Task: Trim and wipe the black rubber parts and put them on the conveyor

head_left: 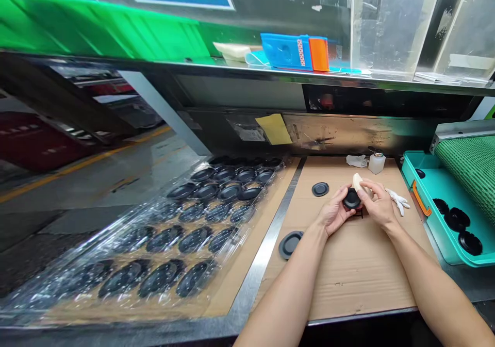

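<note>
Two hands, one black disc point(351, 199): your left hand point(334, 214) cups it closed-fingered over the cardboard sheet point(348, 269), steadying it, likely, for your right hand point(377, 208), which pinches a white pad point(357, 181) against it. Two spare discs point(320, 188) lie apart, within reach.

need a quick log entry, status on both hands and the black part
Left hand grips black round part over the cardboard. Right hand holds white piece at its top edge. Two loose black discs lie apart.
</note>
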The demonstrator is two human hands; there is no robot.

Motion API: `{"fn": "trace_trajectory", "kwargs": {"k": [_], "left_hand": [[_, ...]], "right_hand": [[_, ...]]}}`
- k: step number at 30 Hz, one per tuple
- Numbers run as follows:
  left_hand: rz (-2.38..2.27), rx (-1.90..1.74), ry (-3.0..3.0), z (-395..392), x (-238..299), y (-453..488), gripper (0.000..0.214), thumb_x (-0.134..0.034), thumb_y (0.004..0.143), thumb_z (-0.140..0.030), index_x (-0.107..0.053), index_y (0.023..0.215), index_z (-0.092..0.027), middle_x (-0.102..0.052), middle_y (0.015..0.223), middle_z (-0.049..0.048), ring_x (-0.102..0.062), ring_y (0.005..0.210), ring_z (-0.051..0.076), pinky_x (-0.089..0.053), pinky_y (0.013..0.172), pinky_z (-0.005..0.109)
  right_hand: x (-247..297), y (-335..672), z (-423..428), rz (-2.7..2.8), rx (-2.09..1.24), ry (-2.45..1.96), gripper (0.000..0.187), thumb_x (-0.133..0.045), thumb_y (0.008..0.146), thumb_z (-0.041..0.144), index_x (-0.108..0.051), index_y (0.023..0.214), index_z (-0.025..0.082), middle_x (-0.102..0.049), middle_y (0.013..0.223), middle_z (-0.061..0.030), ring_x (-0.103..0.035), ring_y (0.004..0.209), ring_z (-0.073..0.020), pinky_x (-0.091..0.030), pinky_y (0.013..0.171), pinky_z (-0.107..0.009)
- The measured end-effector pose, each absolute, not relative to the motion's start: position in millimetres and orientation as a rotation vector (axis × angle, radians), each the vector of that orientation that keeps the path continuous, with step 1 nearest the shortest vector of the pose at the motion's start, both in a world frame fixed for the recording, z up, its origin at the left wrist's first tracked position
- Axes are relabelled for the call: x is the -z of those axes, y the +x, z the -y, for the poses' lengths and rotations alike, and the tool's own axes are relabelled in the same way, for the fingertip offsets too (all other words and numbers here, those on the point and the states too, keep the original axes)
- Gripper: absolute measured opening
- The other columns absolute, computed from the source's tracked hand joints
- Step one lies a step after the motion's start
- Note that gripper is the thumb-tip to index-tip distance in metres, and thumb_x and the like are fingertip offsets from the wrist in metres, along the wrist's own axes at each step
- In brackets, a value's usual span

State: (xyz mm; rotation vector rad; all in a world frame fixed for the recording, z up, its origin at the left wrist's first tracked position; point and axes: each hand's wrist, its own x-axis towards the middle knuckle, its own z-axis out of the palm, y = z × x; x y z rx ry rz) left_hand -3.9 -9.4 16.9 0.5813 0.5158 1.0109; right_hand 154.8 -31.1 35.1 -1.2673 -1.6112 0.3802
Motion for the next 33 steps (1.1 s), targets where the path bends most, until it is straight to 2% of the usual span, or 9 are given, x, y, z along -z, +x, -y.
{"fn": "trace_trajectory", "kwargs": {"k": [4,8,12,14,17,20,24,30,33], "left_hand": [[-0.71,-1.071,0.582,6,-14,-6,0.019,-0.066,0.091,-0.034,-0.059,0.098,-0.018,-0.061,0.073,0.0003,-0.052,0.047,0.007,-0.029,0.038,0.015],[-0.613,-1.031,0.449,1,-22,-18,0.024,-0.046,0.1,-0.034,-0.06,0.094,-0.015,-0.062,0.075,0.0056,-0.057,0.054,0.011,-0.041,0.044,0.019],[-0.58,-1.037,0.495,1,-25,-23,0.015,-0.059,0.093,-0.027,-0.063,0.096,-0.013,-0.064,0.078,0.0056,-0.057,0.056,0.009,-0.043,0.047,0.017],[-0.679,-1.027,0.577,3,-22,-19,0.023,-0.064,0.092,-0.037,-0.063,0.094,-0.014,-0.061,0.068,0.0026,-0.05,0.048,0.007,-0.033,0.039,0.015],[-0.867,-1.04,0.656,6,-15,-11,0.04,-0.059,0.093,-0.055,-0.061,0.086,-0.016,-0.049,0.052,-0.0029,-0.038,0.037,0.006,-0.018,0.033,0.016],[-0.879,-1.123,0.622,7,-12,-4,0.038,-0.059,0.094,-0.053,-0.061,0.086,-0.016,-0.052,0.056,-0.0028,-0.043,0.04,0.007,-0.03,0.036,0.017],[-0.771,-1.355,0.41,6,-12,4,0.016,-0.065,0.094,-0.031,-0.064,0.095,-0.014,-0.067,0.08,0.0015,-0.062,0.064,0.009,-0.051,0.058,0.018],[-0.593,-1.145,0.154,8,-14,12,0.035,-0.039,0.105,-0.036,-0.065,0.101,-0.013,-0.071,0.092,0.0097,-0.068,0.076,0.014,-0.058,0.076,0.026],[-0.526,-1.111,0.195,9,-16,12,0.036,-0.036,0.105,-0.033,-0.066,0.102,-0.013,-0.072,0.093,0.0108,-0.07,0.082,0.017,-0.058,0.087,0.032]], "right_hand": [[-41,161,34,1.887,-0.351,-1.231,0.027,-0.062,0.092,0.037,-0.074,0.113,0.027,-0.067,0.132,-0.0056,-0.059,0.122,-0.0208,-0.047,0.105,-0.039],[-38,165,33,2.026,-0.312,-1.268,0.028,-0.06,0.094,0.036,-0.074,0.116,0.027,-0.067,0.132,-0.0061,-0.06,0.119,-0.0209,-0.048,0.102,-0.039],[-33,161,33,1.983,-0.315,-1.259,0.029,-0.061,0.094,0.038,-0.074,0.117,0.027,-0.067,0.133,-0.0072,-0.061,0.119,-0.0218,-0.047,0.103,-0.041],[-31,156,33,1.99,-0.312,-1.193,0.031,-0.061,0.094,0.039,-0.074,0.118,0.026,-0.067,0.134,-0.008,-0.061,0.119,-0.0217,-0.047,0.103,-0.04],[-27,147,37,2.039,-0.302,-1.143,0.031,-0.061,0.095,0.04,-0.074,0.12,0.027,-0.065,0.136,-0.0079,-0.061,0.118,-0.0216,-0.047,0.103,-0.04],[-22,140,39,2.017,-0.253,-1.107,0.032,-0.061,0.095,0.041,-0.074,0.12,0.026,-0.066,0.134,-0.0092,-0.06,0.116,-0.0221,-0.048,0.101,-0.04],[-10,136,35,1.959,-0.188,-1.012,0.031,-0.062,0.095,0.041,-0.074,0.119,0.025,-0.068,0.13,-0.0099,-0.062,0.109,-0.0229,-0.05,0.097,-0.04],[8,134,24,1.848,-0.037,-1.263,0.033,-0.058,0.098,0.042,-0.075,0.118,0.022,-0.067,0.13,-0.0136,-0.059,0.114,-0.0264,-0.047,0.099,-0.043],[12,128,27,1.823,0.017,-1.374,0.036,-0.05,0.101,0.04,-0.073,0.122,0.022,-0.067,0.128,-0.0144,-0.058,0.113,-0.0274,-0.046,0.098,-0.044]]}}
